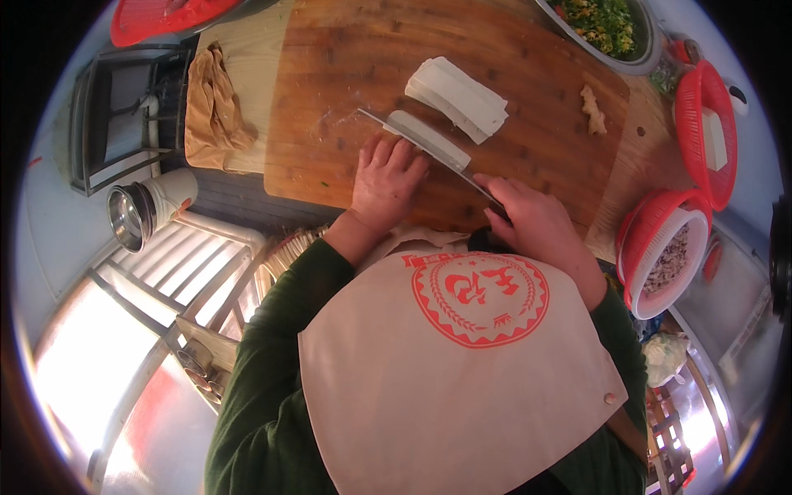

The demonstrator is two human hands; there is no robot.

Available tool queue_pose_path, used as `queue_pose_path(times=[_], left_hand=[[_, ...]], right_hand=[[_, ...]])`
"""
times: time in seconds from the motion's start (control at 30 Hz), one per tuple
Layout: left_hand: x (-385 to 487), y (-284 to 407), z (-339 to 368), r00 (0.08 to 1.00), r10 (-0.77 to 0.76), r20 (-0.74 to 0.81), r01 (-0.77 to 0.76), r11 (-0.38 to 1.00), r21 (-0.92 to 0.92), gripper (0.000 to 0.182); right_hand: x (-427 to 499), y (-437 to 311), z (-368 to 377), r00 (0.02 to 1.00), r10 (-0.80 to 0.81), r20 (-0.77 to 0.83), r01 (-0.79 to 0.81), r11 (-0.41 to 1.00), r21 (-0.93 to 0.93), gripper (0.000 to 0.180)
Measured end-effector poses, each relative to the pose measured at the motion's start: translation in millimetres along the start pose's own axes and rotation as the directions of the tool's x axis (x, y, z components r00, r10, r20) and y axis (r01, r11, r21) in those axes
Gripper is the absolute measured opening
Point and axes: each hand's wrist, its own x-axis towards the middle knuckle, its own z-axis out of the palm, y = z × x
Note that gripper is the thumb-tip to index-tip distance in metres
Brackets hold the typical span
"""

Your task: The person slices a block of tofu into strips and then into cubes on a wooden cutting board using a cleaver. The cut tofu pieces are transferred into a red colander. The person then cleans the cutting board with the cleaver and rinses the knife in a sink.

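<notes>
A kitchen knife (436, 156) with a long, broad blade lies slantwise over the wooden cutting board (328, 74). My right hand (535, 210) grips its handle end. My left hand (391, 170) has bent fingers with their tips at the near side of the blade; what lies under them is hidden. Along the blade's far side is a narrow white slab (430, 137), apparently tofu. Farther back rests a stack of white slices (456, 99) that looks like the same food, its layers slightly fanned.
Ginger root (593, 110) lies at the board's right. A metal bowl (649, 52) holds chopped greens (597, 28). Red baskets (684, 117) stand right, one with a white block (713, 139); a white strainer (696, 272) holds chopped food. Brown paper (213, 111) lies left, near a red colander (133, 25).
</notes>
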Motion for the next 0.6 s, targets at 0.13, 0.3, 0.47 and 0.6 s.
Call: queue_pose_path(times=[0.13, 0.3, 0.47, 0.6], left_hand=[[-5.7, -1.4, -1.9, 1.000, 0.001, 0.003, -0.001, 1.000, 0.013, 0.031], [-9.6, -1.8, -1.6, 1.000, 0.008, 0.025, -0.008, 1.000, 0.010, 0.036], [-10.1, -0.9, 1.1, 0.999, -0.002, 0.044, 0.002, 1.000, 0.013, 0.037], [-12.1, -1.9, 0.5, 0.997, -0.006, 0.080, 0.005, 1.000, 0.025, 0.037]], right_hand=[[4.4, 9.6, 9.6, 0.999, 0.007, -0.049, -0.007, 1.000, 0.010, 0.040], [6.2, 26.7, 24.4, 0.995, -0.018, -0.101, 0.017, 1.000, -0.015, 0.040], [1.0, 38.0, 31.6, 0.986, -0.061, -0.153, 0.058, 0.998, -0.028, 0.041], [-2.3, 40.6, 35.1, 0.968, -0.125, -0.216, 0.131, 0.991, 0.014, 0.040]])
